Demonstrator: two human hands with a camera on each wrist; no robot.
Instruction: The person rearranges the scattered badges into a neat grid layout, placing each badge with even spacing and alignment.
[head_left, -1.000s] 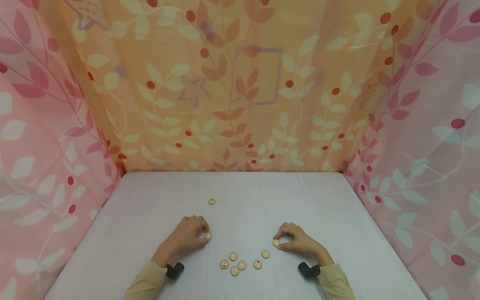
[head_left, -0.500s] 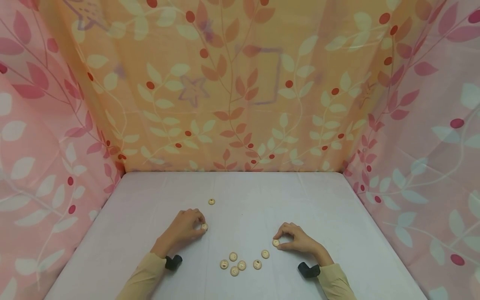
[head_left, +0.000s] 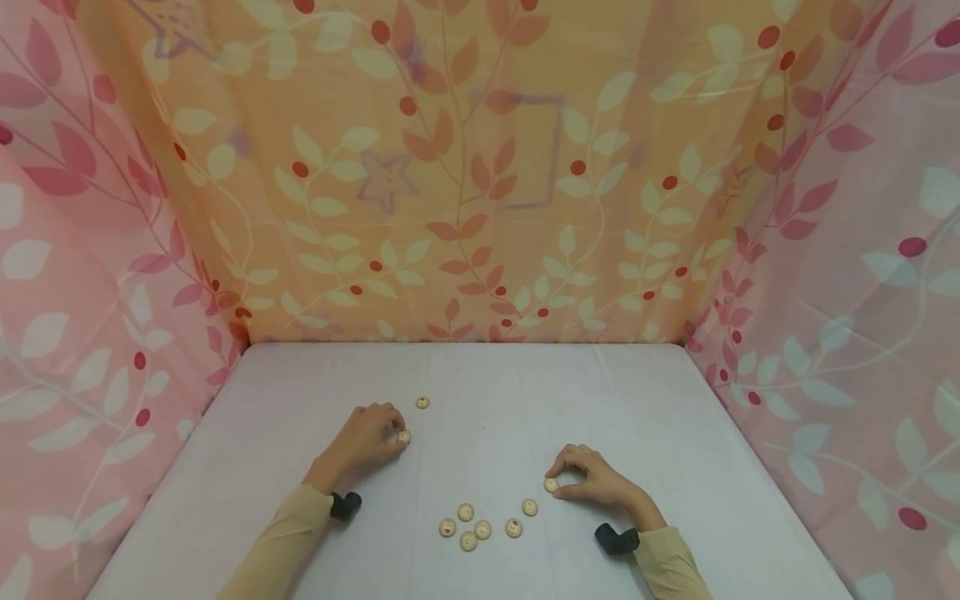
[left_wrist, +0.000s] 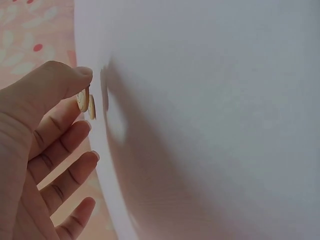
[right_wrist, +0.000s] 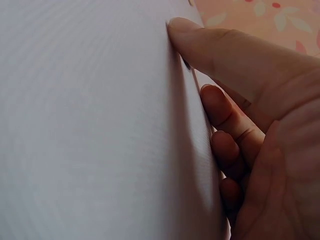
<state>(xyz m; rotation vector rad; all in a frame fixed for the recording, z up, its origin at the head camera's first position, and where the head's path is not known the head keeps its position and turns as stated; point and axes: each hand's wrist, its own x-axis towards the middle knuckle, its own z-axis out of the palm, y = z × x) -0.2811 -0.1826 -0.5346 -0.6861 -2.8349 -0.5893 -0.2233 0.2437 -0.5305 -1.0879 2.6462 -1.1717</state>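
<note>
My left hand point(head_left: 366, 435) pinches a round, pale wooden button point(head_left: 404, 437) between thumb and index finger. In the left wrist view this button point(left_wrist: 82, 101) stands on edge over the table, the other fingers spread below it. Another wooden button point(head_left: 422, 402), with a dark mark, lies just beyond that hand. On the right side of the table, my right hand point(head_left: 594, 479) holds a similar button point(head_left: 551, 485) by its edges, thumb and index finger on either side. The right thumb point(right_wrist: 200, 40) hides that button in the right wrist view.
Several more wooden buttons lie near the front, including a close group with a button point(head_left: 483, 530) and a looser pair with a button point(head_left: 513, 527). They rest on a white-covered table point(head_left: 630, 392). Floral curtains point(head_left: 465, 167) enclose its back and sides.
My left hand has moved away from me and slightly left, carrying its button closer to the far button. The right hand and the buttons on the table stay where they were.
</note>
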